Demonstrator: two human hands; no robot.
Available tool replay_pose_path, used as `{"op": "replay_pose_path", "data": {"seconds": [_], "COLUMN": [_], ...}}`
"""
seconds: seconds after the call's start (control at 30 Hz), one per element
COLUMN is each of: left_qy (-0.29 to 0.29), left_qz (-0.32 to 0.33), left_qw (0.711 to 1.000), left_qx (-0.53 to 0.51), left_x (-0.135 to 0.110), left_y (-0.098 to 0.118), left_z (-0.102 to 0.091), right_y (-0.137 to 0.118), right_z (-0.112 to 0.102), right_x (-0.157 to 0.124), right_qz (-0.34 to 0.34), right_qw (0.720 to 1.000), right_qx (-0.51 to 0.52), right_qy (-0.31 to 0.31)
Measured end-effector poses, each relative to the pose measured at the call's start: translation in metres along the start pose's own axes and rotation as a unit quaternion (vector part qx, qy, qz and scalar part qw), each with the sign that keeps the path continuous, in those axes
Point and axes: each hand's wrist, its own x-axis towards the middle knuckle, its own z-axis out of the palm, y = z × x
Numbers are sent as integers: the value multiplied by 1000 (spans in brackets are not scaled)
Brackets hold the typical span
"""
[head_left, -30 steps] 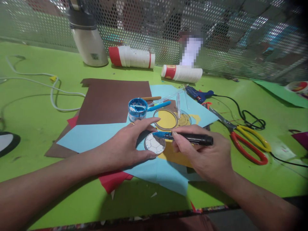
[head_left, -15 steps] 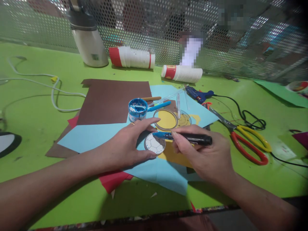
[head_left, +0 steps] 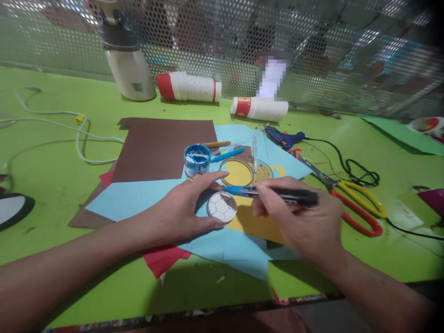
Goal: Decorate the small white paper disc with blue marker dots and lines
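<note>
So the left hand [head_left: 183, 210] is cupped in a loose C around a small white disc [head_left: 222, 206] with lines drawn on it. The fingers [head_left: 211, 176] are apart: the thumb tip sits right at the disc's near rim, and the index arches past its far side with a gap showing between. The disc lies flat where a light blue paper [head_left: 138, 199] meets a yellow paper [head_left: 256, 224], right between the two hands.

The right hand [head_left: 305, 222] has its fingers clamped on a black marker [head_left: 287, 196], held nearly level. Its blue end points toward the left index and hangs just past the disc's far edge. Can't tell if the tip touches anything.

Just beyond the left fingertips there's a little paint jar [head_left: 197, 159] with blue paint, and next to it a ring [head_left: 237, 172] lying over yellow. Brown paper [head_left: 163, 148] is further out past the jar. A red paper [head_left: 163, 260] pokes out under the left wrist.

Out past the marker's back end are red and yellow scissors [head_left: 357, 208], and beyond those a blue glue gun [head_left: 284, 138]. Way beyond the fingers, two stacks of paper cups [head_left: 189, 87] lie on their sides on the green tabletop [head_left: 52, 185] next to a jug [head_left: 129, 64].
</note>
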Motion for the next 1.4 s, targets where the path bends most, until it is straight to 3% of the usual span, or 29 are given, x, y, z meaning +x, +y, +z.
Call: {"op": "replay_pose_path", "data": {"seconds": [0.13,0.47,0.7,0.83,0.97,1.1,1.23,1.4], "left_qy": [-1,1,17,31,32,19,14,12], "left_qz": [4,8,11,30,46,67,67,58], "left_qw": [1000,1000,1000,999,998,998,998,998], "left_qx": [1,-14,-13,1,8,11,9,0], "left_x": [0,-1,1,2,1,0,-1,-1], "left_y": [1,-2,-10,-11,-9,-5,-4,-6], "left_z": [-1,-1,3,6,7,3,2,4], "right_y": [-5,-1,8,0,-14,-18,-10,4], "right_z": [-8,-11,-18,-19,-4,25,53,70], "right_x": [0,5,22,39,61,83,99,104], "right_qz": [6,-21,47,62,46,40,37,21], "right_qw": [999,989,981,976,983,982,978,978], "right_qx": [12,146,187,200,152,118,59,-11], "right_qy": [33,-9,-30,-66,-96,-141,-195,-205]}}
